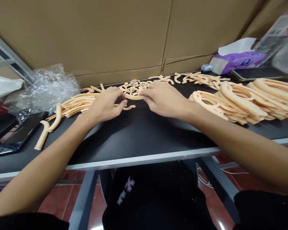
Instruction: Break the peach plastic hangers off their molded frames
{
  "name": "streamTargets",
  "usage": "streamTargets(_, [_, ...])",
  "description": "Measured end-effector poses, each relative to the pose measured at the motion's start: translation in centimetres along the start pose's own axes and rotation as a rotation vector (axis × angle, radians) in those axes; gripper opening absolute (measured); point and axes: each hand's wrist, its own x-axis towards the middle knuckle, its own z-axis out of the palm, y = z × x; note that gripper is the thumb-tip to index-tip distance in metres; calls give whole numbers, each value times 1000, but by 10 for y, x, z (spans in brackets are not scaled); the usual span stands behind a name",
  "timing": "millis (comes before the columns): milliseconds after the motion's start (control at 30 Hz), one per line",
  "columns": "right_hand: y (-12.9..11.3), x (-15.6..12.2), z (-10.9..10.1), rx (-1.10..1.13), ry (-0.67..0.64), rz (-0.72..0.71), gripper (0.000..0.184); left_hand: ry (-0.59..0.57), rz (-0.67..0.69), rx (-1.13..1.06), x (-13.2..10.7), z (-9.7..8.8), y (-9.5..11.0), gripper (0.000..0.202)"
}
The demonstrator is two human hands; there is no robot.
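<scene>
A thin, cream-coloured curved piece (pixel 133 97) bows between my two hands, just in front of a heap of small curved pieces (pixel 135 86). My right hand (pixel 164 98) pinches its right end between thumb and fingertips. At the other end, my left hand (pixel 108 103) has its index fingertip close to or touching the piece, with the thumb held apart below. A small wavy piece (pixel 129 107) lies on the black tabletop (pixel 144 134) by the left thumb. Long curved strips (pixel 78 103) are stacked beside my left hand.
Stacked ring-shaped cream parts (pixel 242 99) stand at the right, with thin pieces (pixel 204 79) behind. Two thick tubes (pixel 42 135) lie at left near a phone (pixel 20 134) and clear plastic wrap (pixel 49 89). Cardboard (pixel 122 35) walls the back; a purple tissue pack (pixel 240 60) sits back right.
</scene>
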Motion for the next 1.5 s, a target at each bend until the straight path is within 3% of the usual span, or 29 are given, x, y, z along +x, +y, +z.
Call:
streamTargets(167, [2,1,9,130,67,-67,40,77,-93,-29,1,-4,2,37])
streamTargets(333, [2,3,14,177,109,-127,43,96,-92,-123,2,-5,3,35])
streamTargets(500, [10,5,12,106,192,3,42,137,-176,-138,3,-14,2,26])
streamTargets(633, [18,4,5,42,165,140,42,161,-250,-140,3,-21,-1,24])
streamTargets(933, [4,2,-2,64,62,88,32,153,-230,-97,0,-24,-10,23])
streamTargets(1200, [-6,1,7,103,-8,76,29,53,-186,-11,1,-17,-20,25])
streamTargets(1500, [-6,2,21,156,-50,-65,37,-63,-139,-3,1,-11,-30,23])
